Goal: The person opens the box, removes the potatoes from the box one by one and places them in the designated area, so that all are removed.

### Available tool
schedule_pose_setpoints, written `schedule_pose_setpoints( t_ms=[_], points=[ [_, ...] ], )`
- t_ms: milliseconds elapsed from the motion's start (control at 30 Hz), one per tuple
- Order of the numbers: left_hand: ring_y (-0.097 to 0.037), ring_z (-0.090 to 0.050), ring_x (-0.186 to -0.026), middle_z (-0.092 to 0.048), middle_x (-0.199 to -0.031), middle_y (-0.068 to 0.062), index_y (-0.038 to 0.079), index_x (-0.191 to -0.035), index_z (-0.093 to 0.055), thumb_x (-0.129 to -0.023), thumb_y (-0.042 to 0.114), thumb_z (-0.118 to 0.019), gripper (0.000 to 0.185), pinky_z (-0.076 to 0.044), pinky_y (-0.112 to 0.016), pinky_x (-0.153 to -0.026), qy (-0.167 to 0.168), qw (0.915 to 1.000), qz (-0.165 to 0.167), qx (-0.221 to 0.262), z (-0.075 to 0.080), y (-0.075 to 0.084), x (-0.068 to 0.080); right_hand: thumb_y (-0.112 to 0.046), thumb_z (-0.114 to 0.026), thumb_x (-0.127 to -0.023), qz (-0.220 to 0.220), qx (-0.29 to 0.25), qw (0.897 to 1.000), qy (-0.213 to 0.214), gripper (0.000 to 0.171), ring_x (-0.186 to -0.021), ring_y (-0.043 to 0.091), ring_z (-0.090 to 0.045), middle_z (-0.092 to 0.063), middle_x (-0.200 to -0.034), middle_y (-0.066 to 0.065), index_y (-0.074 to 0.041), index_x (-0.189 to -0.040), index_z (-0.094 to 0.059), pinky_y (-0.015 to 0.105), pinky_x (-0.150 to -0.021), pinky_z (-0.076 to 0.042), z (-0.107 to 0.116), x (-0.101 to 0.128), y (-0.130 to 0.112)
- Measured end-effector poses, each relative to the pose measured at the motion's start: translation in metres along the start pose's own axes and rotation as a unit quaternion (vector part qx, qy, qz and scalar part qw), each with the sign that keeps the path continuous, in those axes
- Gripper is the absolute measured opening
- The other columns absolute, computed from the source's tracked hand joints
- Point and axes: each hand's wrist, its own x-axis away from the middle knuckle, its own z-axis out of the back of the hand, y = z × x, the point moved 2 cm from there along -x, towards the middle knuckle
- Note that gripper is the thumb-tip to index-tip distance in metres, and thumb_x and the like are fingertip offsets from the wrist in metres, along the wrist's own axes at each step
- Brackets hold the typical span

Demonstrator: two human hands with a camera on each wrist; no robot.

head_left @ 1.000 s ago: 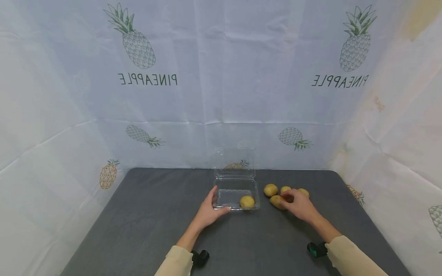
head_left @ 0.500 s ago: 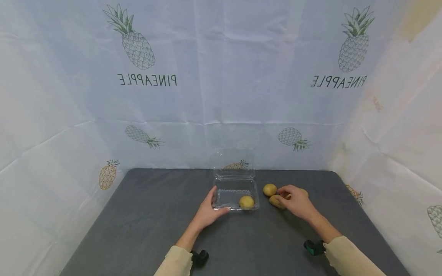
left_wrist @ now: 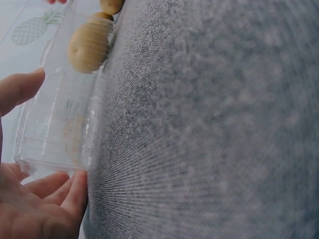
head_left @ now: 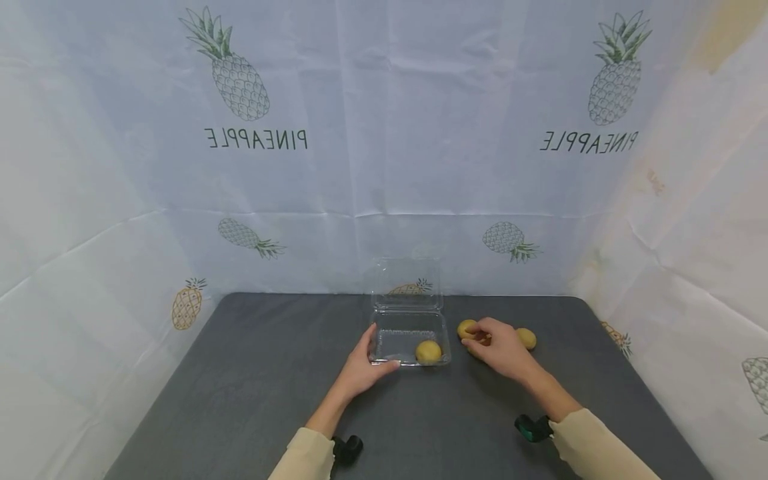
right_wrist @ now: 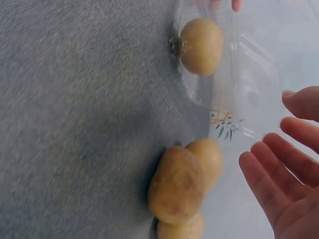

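A clear plastic clamshell container (head_left: pixel 396 340) stands on the dark table with its lid up. My left hand (head_left: pixel 358 371) grips its near left corner, thumb along the front and fingers at the side. Inside, at the near right, lies one potato (head_left: pixel 429 351). My right hand (head_left: pixel 501 348) is over the loose potatoes to the right of the container, its fingers loosely bent. In the right wrist view nothing is between those fingers, and a larger potato (right_wrist: pixel 177 185) lies against two others. The hand hides some of the potatoes in the head view.
One potato (head_left: pixel 526 338) lies right of my right hand. The raised clear lid (head_left: pixel 408 283) is near the pineapple-print cloth (head_left: pixel 384 167) behind the dark table (head_left: pixel 288 400). Dark wrist cameras show below both hands.
My right hand has moved left across the loose potatoes, uncovering the right one and covering the near one. The left hand and the container have stayed in place.
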Motion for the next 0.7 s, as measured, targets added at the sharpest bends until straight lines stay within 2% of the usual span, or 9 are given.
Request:
schedule_pose_setpoints(
  t_ms=[267, 533, 700],
  points=[
    [-0.048, -0.041, -0.14, -0.033, -0.159, -0.027, 0.008, -0.162, -0.022, -0.085, 0.042, -0.081, 0.103, -0.04, -0.06, -0.109, -0.003, 1.0, 0.003, 0.004, 0.0, -0.001, 0.0, -0.017, -0.076, -0.094, 0.004, 0.011, 1.0, -0.017, 0.018, -0.089, 0.016, -0.066, -0.068, -0.104, 0.005, -0.01, -0.11, -0.074, 0.034, -0.075, -0.056, -0.009, -0.007, -0.009],
    [-0.049, -0.041, -0.14, -0.032, -0.159, -0.027, 0.008, -0.162, -0.022, -0.086, 0.04, -0.082, 0.102, -0.041, -0.06, -0.108, -0.002, 1.0, -0.002, 0.005, 0.001, 0.0, 0.001, -0.017, -0.076, -0.094, 0.015, 0.011, 0.999, -0.05, 0.024, -0.088, 0.015, -0.063, -0.067, -0.107, 0.009, -0.004, -0.113, -0.073, 0.033, -0.074, -0.055, -0.022, -0.015, -0.016],
    [-0.05, -0.042, -0.139, -0.032, -0.159, -0.028, 0.007, -0.162, -0.022, -0.086, 0.036, -0.082, 0.101, -0.041, -0.06, -0.108, 0.0, 1.0, -0.006, 0.002, 0.0, 0.002, 0.001, -0.017, -0.077, -0.093, 0.033, 0.029, 0.997, -0.068, 0.025, -0.076, 0.009, -0.055, -0.068, -0.103, 0.008, -0.003, -0.113, -0.074, 0.03, -0.065, -0.049, -0.029, -0.021, -0.018]
  ],
)
